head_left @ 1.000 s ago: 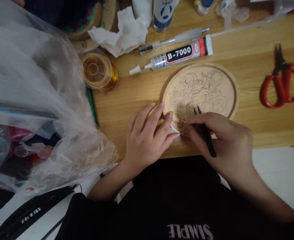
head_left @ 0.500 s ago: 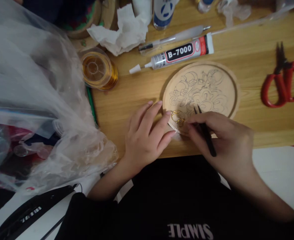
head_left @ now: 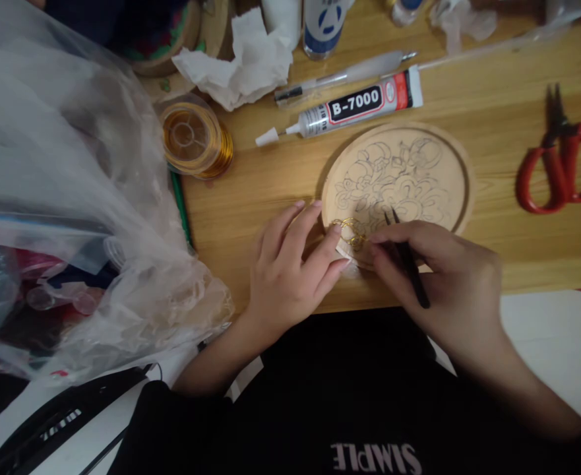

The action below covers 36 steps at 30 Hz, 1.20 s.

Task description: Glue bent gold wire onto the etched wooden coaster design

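Observation:
An oval wooden plate with a raised rim and a pencilled flower drawing lies on the table in front of me. Gold wire, bent into curls, rests at its lower left. My left hand has its fingers spread, with the index fingertip on the wire at the rim. Black tweezers are gripped in my right hand, their tips pointing away from me over the drawing. The thumb and index fingertip of that hand are by the right end of the wire; whether they pinch it is unclear.
Beyond the plate lie a B-7000 glue tube and a pen. A spool of gold wire and crumpled tissue sit at upper left. Red-handled scissors lie right. A clear plastic bag covers the left side.
My left hand has shifted slightly right, its index fingertip now further over the wire. The right hand and tweezers have barely moved.

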Each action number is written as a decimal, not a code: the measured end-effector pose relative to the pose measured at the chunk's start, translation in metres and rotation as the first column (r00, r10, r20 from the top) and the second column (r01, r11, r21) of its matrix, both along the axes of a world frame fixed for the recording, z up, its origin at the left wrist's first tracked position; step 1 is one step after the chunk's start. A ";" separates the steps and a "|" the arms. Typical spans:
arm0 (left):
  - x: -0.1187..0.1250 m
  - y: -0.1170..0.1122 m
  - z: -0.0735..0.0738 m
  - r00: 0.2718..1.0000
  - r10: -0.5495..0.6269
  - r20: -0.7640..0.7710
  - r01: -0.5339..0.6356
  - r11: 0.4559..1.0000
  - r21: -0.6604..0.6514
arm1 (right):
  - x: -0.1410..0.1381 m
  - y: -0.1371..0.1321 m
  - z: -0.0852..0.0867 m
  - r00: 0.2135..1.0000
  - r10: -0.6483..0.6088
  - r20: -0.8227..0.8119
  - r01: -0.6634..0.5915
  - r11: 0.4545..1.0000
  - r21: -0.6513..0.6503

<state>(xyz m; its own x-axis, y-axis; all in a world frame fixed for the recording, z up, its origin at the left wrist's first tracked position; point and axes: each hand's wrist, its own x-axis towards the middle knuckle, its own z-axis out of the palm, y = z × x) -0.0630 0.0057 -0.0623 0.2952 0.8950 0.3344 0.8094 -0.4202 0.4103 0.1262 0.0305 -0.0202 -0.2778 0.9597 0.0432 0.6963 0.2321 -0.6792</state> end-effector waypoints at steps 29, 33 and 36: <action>-0.005 0.001 0.001 0.998 -0.057 -0.020 0.056 0.998 -0.041 | 0.000 0.018 -0.004 0.968 0.189 -0.165 -0.191 0.982 0.001; -0.004 0.001 0.001 0.999 -0.051 -0.020 0.050 0.997 -0.058 | -0.002 0.020 -0.005 0.966 0.197 -0.165 -0.195 0.980 0.030; -0.004 0.001 0.002 0.999 -0.046 -0.024 0.044 0.997 -0.057 | -0.003 0.019 -0.006 0.967 0.193 -0.164 -0.189 0.981 0.037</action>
<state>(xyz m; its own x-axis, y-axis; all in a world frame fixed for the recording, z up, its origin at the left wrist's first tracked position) -0.0672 0.0068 -0.0605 0.3434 0.8977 0.2761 0.8003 -0.4335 0.4142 0.1231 0.0498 -0.0265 -0.4433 0.8878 0.1238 0.5158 0.3656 -0.7748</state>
